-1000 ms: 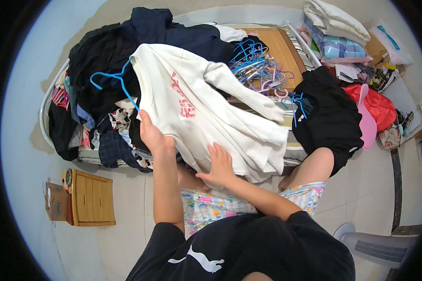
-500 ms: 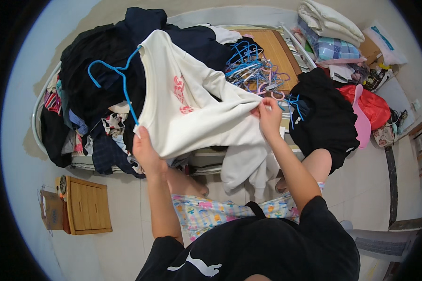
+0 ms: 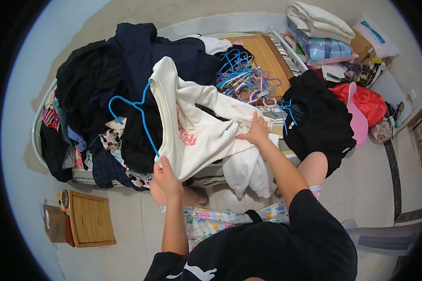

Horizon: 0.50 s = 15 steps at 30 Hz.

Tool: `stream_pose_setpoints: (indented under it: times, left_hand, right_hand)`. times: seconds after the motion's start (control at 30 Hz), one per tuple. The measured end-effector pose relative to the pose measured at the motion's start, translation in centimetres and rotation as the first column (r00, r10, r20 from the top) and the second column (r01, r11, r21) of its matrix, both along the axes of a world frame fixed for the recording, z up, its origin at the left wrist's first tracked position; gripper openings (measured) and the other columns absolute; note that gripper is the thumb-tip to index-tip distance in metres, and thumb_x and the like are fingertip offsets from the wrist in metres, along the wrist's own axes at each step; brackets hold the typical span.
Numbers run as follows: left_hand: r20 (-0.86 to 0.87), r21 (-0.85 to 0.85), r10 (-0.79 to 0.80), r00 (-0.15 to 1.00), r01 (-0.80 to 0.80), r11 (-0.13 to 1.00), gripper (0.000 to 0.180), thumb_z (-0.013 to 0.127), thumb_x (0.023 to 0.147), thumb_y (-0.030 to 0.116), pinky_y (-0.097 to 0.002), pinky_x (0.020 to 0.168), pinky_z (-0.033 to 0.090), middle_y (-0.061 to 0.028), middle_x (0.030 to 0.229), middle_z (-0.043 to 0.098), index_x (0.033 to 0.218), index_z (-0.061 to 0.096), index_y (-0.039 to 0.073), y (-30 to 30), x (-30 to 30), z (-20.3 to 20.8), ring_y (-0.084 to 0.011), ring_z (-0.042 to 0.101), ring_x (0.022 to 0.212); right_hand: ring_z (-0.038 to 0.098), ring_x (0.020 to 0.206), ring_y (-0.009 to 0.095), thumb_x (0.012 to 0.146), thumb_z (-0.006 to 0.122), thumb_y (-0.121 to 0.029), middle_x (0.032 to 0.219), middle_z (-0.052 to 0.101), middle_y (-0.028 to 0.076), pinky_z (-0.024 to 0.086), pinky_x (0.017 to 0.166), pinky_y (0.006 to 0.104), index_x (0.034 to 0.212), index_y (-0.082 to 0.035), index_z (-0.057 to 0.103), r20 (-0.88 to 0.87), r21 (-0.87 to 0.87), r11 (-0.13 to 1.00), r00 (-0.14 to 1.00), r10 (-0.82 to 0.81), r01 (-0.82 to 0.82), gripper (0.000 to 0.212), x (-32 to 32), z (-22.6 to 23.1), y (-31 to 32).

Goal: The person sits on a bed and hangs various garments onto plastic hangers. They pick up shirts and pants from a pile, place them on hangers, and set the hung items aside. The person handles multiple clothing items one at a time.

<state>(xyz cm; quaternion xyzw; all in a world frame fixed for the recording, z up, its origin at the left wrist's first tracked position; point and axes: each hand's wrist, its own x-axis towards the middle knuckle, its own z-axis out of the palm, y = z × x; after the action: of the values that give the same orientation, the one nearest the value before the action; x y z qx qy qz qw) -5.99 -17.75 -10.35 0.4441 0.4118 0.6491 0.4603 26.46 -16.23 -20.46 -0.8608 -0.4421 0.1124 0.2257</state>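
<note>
Between left grip [image 3: 168, 180] and right grip [image 3: 258, 132], both clamped on it, a pink-printed white sweatshirt [image 3: 211, 136] creases.

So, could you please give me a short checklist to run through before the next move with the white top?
1. Left hand holding the white top by its neckline: ok.
2. Right hand touching the top: ok.
3. Blue hanger protruding from the neckline: ok.
4. Top smooth: not ok, creased and bunched near the right hand.
5. Hanger straight inside the top: cannot tell, fabric hides it.
</note>
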Motion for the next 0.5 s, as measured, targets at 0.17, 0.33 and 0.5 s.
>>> stream_pose_setpoints:
  times: [0.17,0.33,0.5]
  left_hand:
    - [0.008,0.053,-0.030,1.000,0.030,0.998,0.028,0.054,0.104,0.025,-0.0252,0.083,0.047,-0.0064,0.105,0.067,0.109,0.060,-0.002,-0.8,1.8,0.1,-0.0106,0.059,0.092]
    - [-0.059,0.076,0.101,0.993,-0.096,0.992,0.034,0.054,0.104,0.029,-0.0285,0.087,0.050,-0.0086,0.108,0.068,0.111,0.061,-0.003,-0.8,0.8,-1.1,-0.0149,0.064,0.095]
    - [-0.044,0.095,0.157,0.987,-0.152,0.984,0.030,0.053,0.105,0.028,-0.0251,0.081,0.046,-0.0034,0.097,0.065,0.105,0.059,-0.002,-1.1,1.2,-0.6,-0.0099,0.056,0.087]
  right_hand:
    - [0.057,0.114,0.033,0.078,0.078,-0.031,0.109,0.066,0.014,0.042,0.095,0.0508,0.098,-0.006,0.069,0.040,0.126,0.987,0.995,0.095,-0.099,0.034,0.1,-2.6,-0.7]
    - [0.041,0.131,0.040,0.072,0.081,-0.040,0.138,0.047,0.021,0.035,0.099,0.0605,0.117,-0.006,0.061,0.267,0.268,0.922,0.941,0.207,-0.279,0.060,-7.1,-3.2,-8.3]
    - [0.027,0.141,0.047,0.064,0.085,-0.050,0.155,0.023,0.029,0.033,0.097,0.0688,0.144,-0.020,0.043,0.237,0.008,0.987,0.959,0.155,-0.161,0.096,-8.1,-1.2,-10.7]
